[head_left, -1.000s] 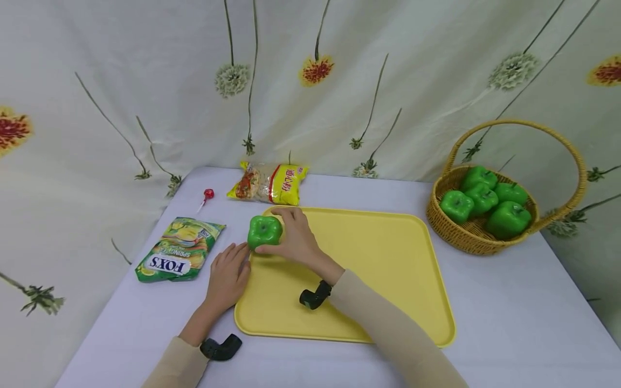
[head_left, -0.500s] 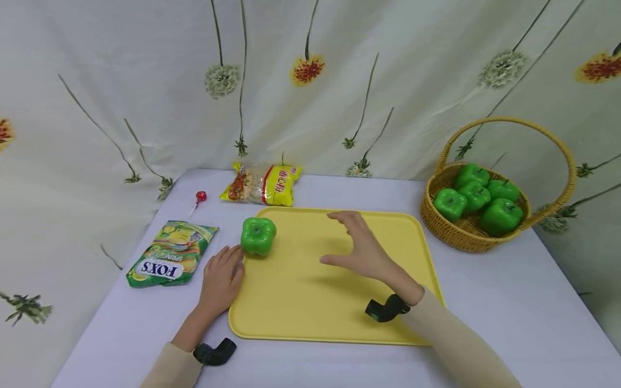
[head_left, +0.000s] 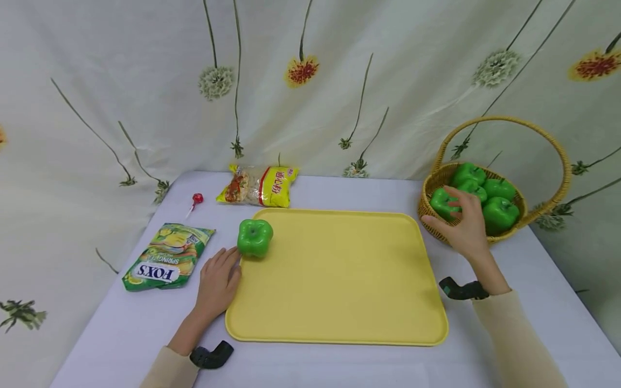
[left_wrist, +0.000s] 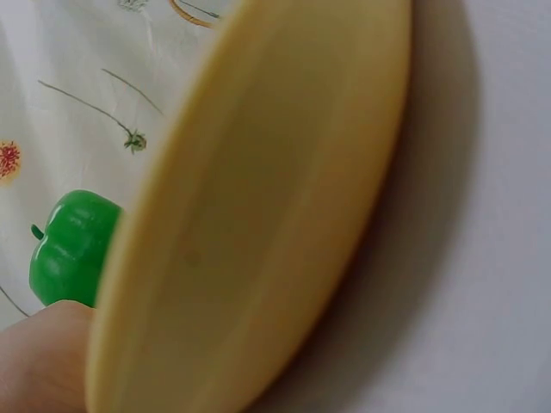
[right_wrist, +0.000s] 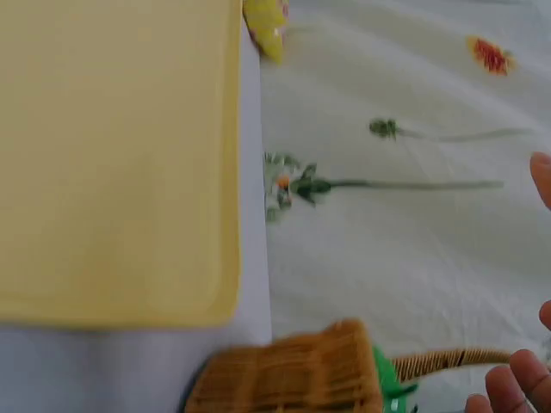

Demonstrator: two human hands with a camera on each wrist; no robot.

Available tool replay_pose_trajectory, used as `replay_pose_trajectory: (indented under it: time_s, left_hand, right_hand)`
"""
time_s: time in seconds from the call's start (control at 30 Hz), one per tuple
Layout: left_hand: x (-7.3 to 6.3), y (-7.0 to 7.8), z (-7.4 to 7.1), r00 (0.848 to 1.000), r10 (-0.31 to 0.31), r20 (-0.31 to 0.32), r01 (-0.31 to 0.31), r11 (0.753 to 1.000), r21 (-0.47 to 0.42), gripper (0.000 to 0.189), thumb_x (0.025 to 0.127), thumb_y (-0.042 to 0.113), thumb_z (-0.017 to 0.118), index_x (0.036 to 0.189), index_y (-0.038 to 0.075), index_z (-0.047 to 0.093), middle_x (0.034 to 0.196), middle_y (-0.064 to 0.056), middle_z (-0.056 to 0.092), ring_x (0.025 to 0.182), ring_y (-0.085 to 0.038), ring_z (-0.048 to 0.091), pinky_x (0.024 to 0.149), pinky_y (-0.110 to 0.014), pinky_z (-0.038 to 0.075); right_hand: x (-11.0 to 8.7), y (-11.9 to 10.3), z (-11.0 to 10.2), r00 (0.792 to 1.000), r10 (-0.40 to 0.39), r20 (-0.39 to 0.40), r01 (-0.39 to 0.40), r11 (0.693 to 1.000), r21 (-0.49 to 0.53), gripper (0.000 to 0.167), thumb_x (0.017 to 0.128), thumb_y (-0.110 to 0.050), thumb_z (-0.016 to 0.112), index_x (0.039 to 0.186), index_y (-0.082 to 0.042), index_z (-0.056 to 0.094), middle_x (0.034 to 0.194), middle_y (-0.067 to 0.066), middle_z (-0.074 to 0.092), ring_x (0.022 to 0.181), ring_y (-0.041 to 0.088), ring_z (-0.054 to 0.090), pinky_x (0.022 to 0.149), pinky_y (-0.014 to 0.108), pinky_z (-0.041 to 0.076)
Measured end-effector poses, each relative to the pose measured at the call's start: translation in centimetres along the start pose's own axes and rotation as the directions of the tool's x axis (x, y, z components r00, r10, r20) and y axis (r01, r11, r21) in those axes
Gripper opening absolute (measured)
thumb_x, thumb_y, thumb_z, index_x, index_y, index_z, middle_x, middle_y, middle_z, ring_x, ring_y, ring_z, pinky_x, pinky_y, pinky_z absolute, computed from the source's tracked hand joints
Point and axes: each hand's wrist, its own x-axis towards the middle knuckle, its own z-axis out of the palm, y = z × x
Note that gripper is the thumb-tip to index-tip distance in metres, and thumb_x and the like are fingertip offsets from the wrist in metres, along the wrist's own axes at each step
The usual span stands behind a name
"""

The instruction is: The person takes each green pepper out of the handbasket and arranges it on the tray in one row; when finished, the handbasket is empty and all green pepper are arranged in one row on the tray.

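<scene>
My right hand [head_left: 463, 223] hovers at the near left rim of the wicker basket [head_left: 523, 215], thumb and fingers spread apart in front of a green bell pepper [head_left: 440, 203]. Its fingers [right_wrist: 527, 379] show at the right edge of the right wrist view, holding nothing. Several green bell peppers lie in the basket, partly hidden by the hand. One more green bell pepper [head_left: 255, 237] sits in the far left corner of the yellow tray [head_left: 339, 275]. My left hand [head_left: 217, 280] lies against the tray's left edge, fingertips close to that pepper; whether they touch it I cannot tell.
Left of the tray lies a green soup packet [head_left: 168, 256], with a red lollipop [head_left: 196, 200] beyond it. A yellow noodle bag [head_left: 259, 186] lies behind the tray. The basket's tall handle [head_left: 509, 118] arches over the peppers. A flowered cloth [head_left: 291, 129] hangs behind the table.
My right hand has let go of the pepper at the tray's far left corner and moved right across the tray to the basket. My left hand stays at the tray's edge.
</scene>
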Motion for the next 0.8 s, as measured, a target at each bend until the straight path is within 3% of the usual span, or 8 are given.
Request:
replay_pose_trajectory:
  time_s: [0.13,0.27,0.53,0.8]
  left_hand:
    - [0.0,0.0,0.0,1.000,-0.001,0.001,0.001,1.000,-0.005,0.044,0.097,0.010,0.045,0.138,-0.003,0.050,0.143,-0.025,0.049,0.138,-0.047,0.033,0.112,-0.068,0.017]
    - [-0.1,-0.1,0.1,1.000,-0.004,0.010,0.004,1.000,-0.007,0.044,0.097,0.011,0.045,0.139,-0.003,0.050,0.143,-0.025,0.049,0.138,-0.047,0.033,0.112,-0.068,0.017]
    - [-0.2,0.0,0.1,1.000,-0.003,-0.002,0.003,1.000,-0.008,0.044,0.096,0.010,0.046,0.138,-0.003,0.050,0.142,-0.025,0.049,0.137,-0.048,0.034,0.111,-0.069,0.018]
    - [-0.1,0.2,0.0,1.000,0.005,-0.012,-0.006,1.000,-0.003,0.043,0.096,0.009,0.046,0.137,-0.004,0.051,0.142,-0.025,0.050,0.137,-0.047,0.034,0.111,-0.069,0.018]
  right_hand:
    - [1.0,2.5,-1.5,0.988,0.114,-0.100,-0.118,0.993,-0.032,0.074,0.083,-0.026,0.078,0.146,-0.010,0.042,0.134,0.022,0.037,0.109,0.027,0.043,0.084,0.023,0.038]
    - [1.6,4.3,-2.2,0.973,0.203,-0.107,-0.207,0.978,-0.035,0.077,0.085,-0.033,0.075,0.150,-0.011,0.037,0.137,0.021,0.033,0.110,0.025,0.041,0.083,0.022,0.037]
    - [2.4,5.7,-1.9,0.956,0.287,-0.055,-0.289,0.957,-0.030,0.083,0.088,-0.042,0.069,0.154,-0.013,0.028,0.144,0.023,0.029,0.109,0.023,0.042,0.081,0.024,0.037]
    - [2.5,5.8,-1.6,0.955,0.290,-0.061,-0.293,0.956,-0.038,0.082,0.089,-0.042,0.068,0.153,-0.010,0.028,0.144,0.024,0.030,0.112,0.029,0.041,0.081,0.026,0.037]
